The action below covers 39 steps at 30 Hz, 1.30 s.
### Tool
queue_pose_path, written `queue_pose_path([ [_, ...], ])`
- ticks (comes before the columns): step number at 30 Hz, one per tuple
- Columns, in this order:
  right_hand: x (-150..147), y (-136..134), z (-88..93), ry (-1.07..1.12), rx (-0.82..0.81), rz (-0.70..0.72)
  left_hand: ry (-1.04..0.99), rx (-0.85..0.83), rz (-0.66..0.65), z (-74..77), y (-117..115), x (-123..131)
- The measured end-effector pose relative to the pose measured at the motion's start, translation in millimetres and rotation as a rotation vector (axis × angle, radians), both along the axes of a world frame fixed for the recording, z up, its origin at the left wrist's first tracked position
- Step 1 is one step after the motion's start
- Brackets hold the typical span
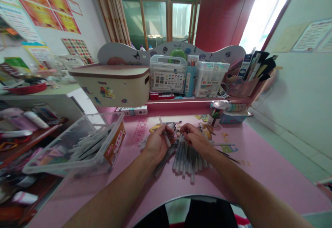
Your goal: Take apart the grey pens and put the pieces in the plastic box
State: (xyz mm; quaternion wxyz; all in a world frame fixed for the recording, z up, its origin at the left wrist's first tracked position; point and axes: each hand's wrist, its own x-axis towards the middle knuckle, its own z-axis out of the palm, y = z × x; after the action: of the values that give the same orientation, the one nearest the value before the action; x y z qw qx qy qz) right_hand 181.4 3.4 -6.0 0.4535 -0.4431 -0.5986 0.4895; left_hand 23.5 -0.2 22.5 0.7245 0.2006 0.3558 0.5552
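Note:
My left hand (158, 143) is closed around a slim whitish pen (161, 120), whose upper end sticks up past the fingers. My right hand (194, 136) has its fingers pinched together close to the left fingertips. What they grip is too small to make out. Below the right hand a fan of translucent grey pens (185, 160) lies on the pink desk (145, 193), ends toward me. Darker pens (164, 160) lie under the left hand. Several thin black sticks (228, 156) rest to the right of the right wrist.
To the left stands a clear plastic bin (64, 165) with many similar pens inside. On the shelf behind are a lidded cream box (116, 86), a marker case (168, 76), a second marker case (210, 79) and a pink holder (238, 84). A clear jar (216, 112) stands at the desk's back.

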Motion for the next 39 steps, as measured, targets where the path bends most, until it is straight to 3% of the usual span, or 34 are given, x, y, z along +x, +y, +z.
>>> queue_pose_path([
  [4,4,5,-2.3,-0.142,0.184,-0.171,-0.080,-0.071,-0.107,-0.8,-1,0],
  [9,-2,-4,6.3,-0.232,0.428,-0.273,-0.099,-0.168,-0.207,-7.0,-3,4],
  [15,-10,-13,8.6,-0.303,0.586,-0.183,-0.209,-0.207,-0.260,-11.2,-8,12],
  [21,-15,-18,8.8,-0.292,0.567,0.012,-0.235,-0.234,-0.162,-9.9,-10,17],
  [26,-13,-17,9.3,-0.265,0.598,0.009,-0.226,-0.239,-0.154,-9.6,-11,19],
  [29,-9,-14,9.7,-0.262,0.595,-0.089,-0.189,-0.231,-0.167,-8.7,-11,18],
  [33,-2,-9,11.0,-0.273,0.553,-0.228,-0.048,-0.158,-0.162,8.5,-10,7],
  [39,4,-3,7.6,-0.317,0.553,-0.267,0.130,0.304,-0.041,69.8,-17,-31],
])
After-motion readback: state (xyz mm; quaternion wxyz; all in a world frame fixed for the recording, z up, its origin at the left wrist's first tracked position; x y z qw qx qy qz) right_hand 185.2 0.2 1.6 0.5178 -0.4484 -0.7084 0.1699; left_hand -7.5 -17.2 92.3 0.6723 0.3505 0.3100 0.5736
